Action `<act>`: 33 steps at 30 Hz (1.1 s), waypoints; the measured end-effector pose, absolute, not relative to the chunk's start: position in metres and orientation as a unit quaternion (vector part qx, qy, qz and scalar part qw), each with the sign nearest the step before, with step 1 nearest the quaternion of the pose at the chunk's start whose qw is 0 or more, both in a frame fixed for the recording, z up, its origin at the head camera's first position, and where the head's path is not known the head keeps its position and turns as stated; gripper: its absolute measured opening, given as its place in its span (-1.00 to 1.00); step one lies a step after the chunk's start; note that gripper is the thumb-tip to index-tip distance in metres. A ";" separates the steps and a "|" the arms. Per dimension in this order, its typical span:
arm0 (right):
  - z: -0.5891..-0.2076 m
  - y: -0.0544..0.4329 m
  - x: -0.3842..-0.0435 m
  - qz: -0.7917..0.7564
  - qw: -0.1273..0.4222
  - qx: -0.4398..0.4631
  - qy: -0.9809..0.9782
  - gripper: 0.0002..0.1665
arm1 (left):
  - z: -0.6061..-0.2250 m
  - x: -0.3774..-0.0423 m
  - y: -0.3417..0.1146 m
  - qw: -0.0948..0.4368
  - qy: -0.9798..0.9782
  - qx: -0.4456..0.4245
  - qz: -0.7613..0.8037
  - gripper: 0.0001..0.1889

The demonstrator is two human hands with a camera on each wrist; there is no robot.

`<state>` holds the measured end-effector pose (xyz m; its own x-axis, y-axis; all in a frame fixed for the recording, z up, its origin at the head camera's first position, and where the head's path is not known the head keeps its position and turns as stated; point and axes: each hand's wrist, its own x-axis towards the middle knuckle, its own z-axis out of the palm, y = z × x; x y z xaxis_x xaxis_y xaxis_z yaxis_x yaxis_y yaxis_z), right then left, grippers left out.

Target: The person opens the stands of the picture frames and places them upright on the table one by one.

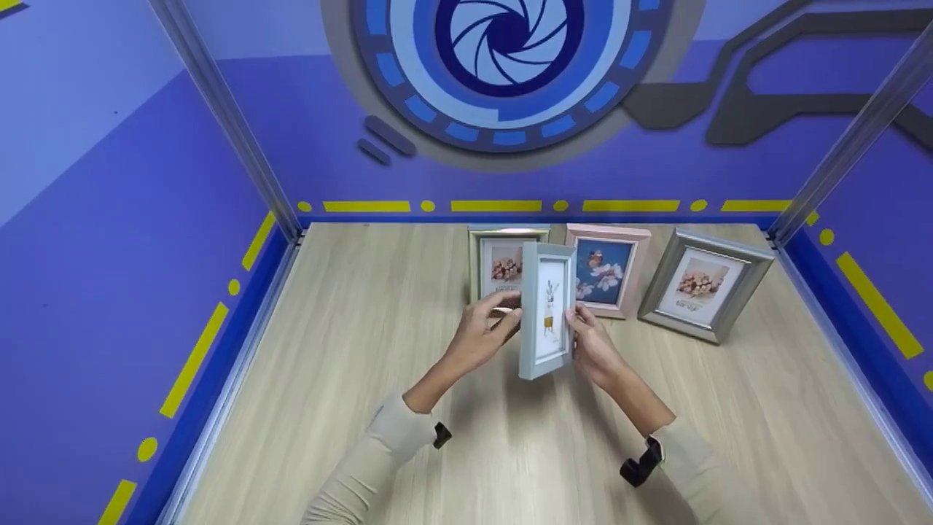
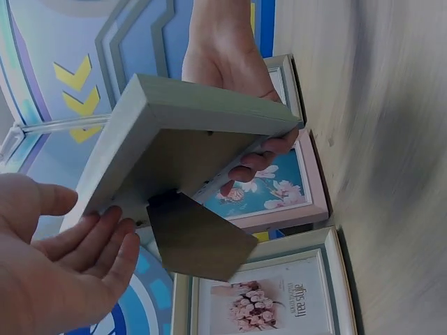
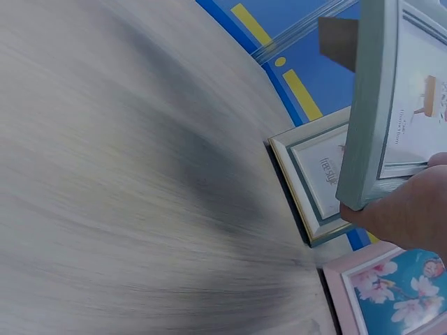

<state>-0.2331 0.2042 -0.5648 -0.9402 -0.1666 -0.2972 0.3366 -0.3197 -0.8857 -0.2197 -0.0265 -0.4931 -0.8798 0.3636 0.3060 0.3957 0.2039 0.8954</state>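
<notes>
A pale grey-green photo frame [image 1: 548, 313] with a plant-in-pot picture is held up over the table, turned at an angle. My right hand [image 1: 594, 346] grips its right side, with fingers curled onto the back and the thumb at the front in the right wrist view. At the opposite edge, my left hand [image 2: 77, 258] has its thumb apart from its fingers, and the fingertips meet the frame's border. Behind the frame, a dark stand leg [image 2: 199, 237] sticks out from the backing. The raised frame partly covers a gold-edged frame [image 1: 485, 266].
A pink frame [image 1: 634, 281] with a blossom picture stands behind my right hand. Further right is a silver-grey frame [image 1: 732, 302] with a flower picture. The wooden table [image 1: 350, 343] ends at a blue back wall [image 1: 277, 138], with metal posts [image 1: 240, 138] at its corners.
</notes>
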 end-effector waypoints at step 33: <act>-0.582 0.146 -0.238 -0.723 0.041 0.039 0.689 -0.48 | -0.530 -0.215 -0.098 0.090 -0.864 -0.035 -0.495 -0.66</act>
<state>-0.2376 0.1459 -0.5821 -0.9936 -0.0058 -0.1124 0.1125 -0.0480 -0.9925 -0.2147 -0.0977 -0.5298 -0.9814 -0.0290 0.1896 0.1488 0.5084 0.8482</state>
